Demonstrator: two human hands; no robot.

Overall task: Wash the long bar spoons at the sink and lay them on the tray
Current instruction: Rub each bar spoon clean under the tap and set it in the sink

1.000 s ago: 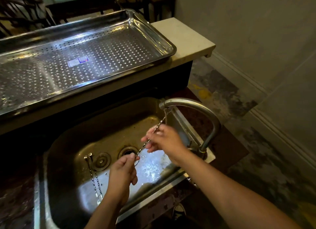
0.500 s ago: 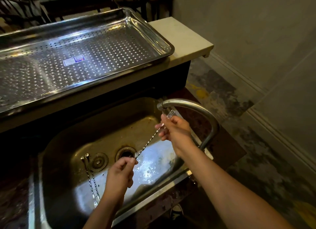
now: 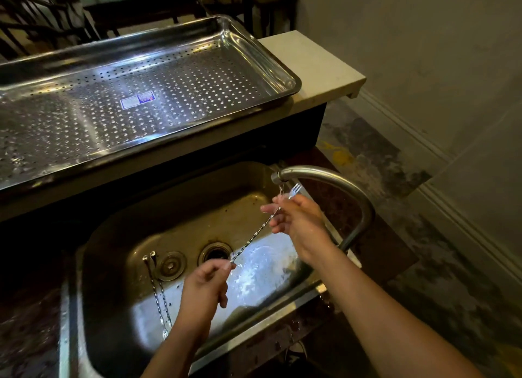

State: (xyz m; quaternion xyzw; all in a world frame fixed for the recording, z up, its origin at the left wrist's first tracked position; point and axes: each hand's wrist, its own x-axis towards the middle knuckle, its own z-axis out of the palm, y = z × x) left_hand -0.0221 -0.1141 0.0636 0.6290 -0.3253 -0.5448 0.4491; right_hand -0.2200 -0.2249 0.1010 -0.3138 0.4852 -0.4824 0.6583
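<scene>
A long twisted bar spoon (image 3: 254,236) slants over the steel sink (image 3: 118,236), its forked end up under the running tap (image 3: 324,177). My left hand (image 3: 206,290) pinches its lower end near the drain. My right hand (image 3: 296,219) holds the upper part of the stem just below the spout, fingers curled round it. Two more bar spoons (image 3: 159,295) lie side by side on the sink floor at the left. The perforated steel tray (image 3: 248,47) sits on the raised counter behind the sink with nothing on it.
A round sink plug (image 3: 171,265) lies beside the drain (image 3: 216,254). The pale counter end (image 3: 319,64) juts out right of the tray. Wall and stained floor lie to the right; dark furniture stands behind the counter.
My right hand slid up the stem toward the forked end under the spout. My left hand kept its pinch on the lower end.
</scene>
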